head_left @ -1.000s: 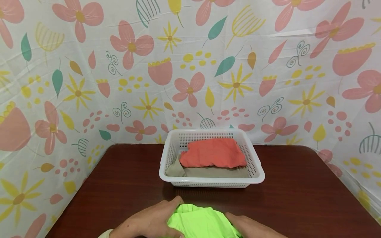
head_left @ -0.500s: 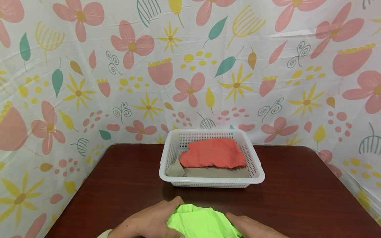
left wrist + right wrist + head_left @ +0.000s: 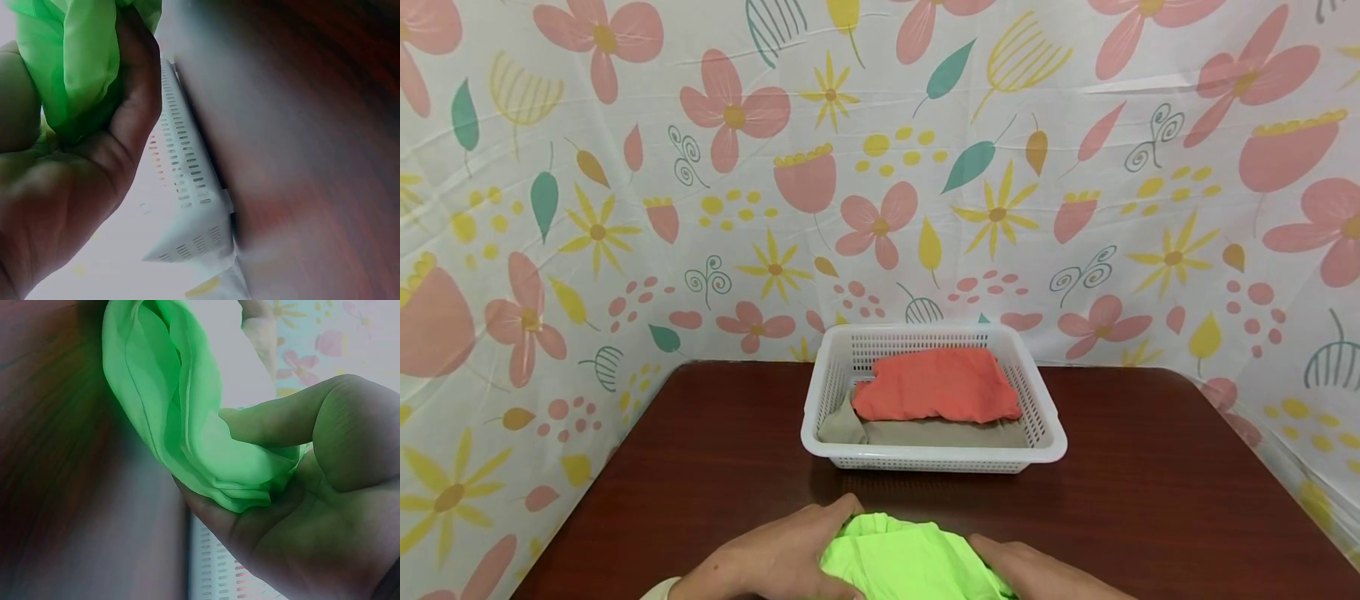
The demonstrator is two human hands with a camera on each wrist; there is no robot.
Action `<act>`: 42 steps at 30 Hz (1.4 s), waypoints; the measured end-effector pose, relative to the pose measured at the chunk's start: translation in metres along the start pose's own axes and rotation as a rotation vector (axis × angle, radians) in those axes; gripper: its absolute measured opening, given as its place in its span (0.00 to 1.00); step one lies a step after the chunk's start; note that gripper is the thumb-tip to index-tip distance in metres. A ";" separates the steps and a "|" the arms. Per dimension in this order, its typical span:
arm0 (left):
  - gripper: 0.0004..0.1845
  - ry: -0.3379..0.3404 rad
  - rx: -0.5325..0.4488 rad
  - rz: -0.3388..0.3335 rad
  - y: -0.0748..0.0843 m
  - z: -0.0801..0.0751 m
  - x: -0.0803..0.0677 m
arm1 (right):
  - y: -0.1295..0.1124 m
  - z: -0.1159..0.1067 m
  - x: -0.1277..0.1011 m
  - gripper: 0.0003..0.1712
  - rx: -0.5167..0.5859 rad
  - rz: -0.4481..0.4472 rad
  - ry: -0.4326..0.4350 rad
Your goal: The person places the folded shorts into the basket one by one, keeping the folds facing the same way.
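A folded neon-green cloth (image 3: 917,560) is held between both hands at the bottom of the head view. My left hand (image 3: 782,552) grips its left end, thumb on the near side and fingers round the far side. On the opposite end, my right hand (image 3: 300,481) pinches the folded layers between thumb and fingers, as the right wrist view shows. In the left wrist view the green fabric (image 3: 81,62) sits bunched in the palm. Much of the cloth's lower part falls outside the head view.
Beyond the hands, a white perforated plastic basket (image 3: 934,455) stands on the dark red-brown table (image 3: 1150,492). Inside lie a folded coral-red cloth (image 3: 936,386) and, beneath it, a grey-beige cloth (image 3: 943,433). A floral-patterned white curtain (image 3: 880,150) hangs behind and along the sides.
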State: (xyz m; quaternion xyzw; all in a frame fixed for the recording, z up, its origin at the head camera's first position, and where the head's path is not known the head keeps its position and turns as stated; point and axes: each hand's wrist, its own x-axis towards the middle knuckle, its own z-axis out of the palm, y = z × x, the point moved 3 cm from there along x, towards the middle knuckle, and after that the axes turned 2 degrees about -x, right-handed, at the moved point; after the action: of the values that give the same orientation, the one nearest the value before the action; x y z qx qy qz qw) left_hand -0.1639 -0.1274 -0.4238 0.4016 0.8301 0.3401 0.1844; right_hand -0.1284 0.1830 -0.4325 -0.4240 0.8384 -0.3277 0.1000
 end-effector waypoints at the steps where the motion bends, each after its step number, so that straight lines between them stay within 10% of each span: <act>1: 0.29 -0.003 -0.009 -0.004 0.000 0.000 0.000 | 0.000 0.000 0.000 0.22 0.007 -0.005 0.000; 24: 0.31 -0.025 -0.156 -0.039 0.009 -0.010 -0.003 | -0.012 -0.008 -0.001 0.34 0.187 0.084 -0.047; 42: 0.31 -0.008 -0.196 -0.039 0.022 -0.017 -0.004 | -0.025 -0.025 -0.002 0.30 0.150 -0.068 -0.014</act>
State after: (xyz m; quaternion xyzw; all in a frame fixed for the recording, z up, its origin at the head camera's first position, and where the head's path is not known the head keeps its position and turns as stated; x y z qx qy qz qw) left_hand -0.1590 -0.1280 -0.3963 0.3669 0.7998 0.4142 0.2327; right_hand -0.1221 0.1855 -0.3972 -0.4458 0.7960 -0.3896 0.1262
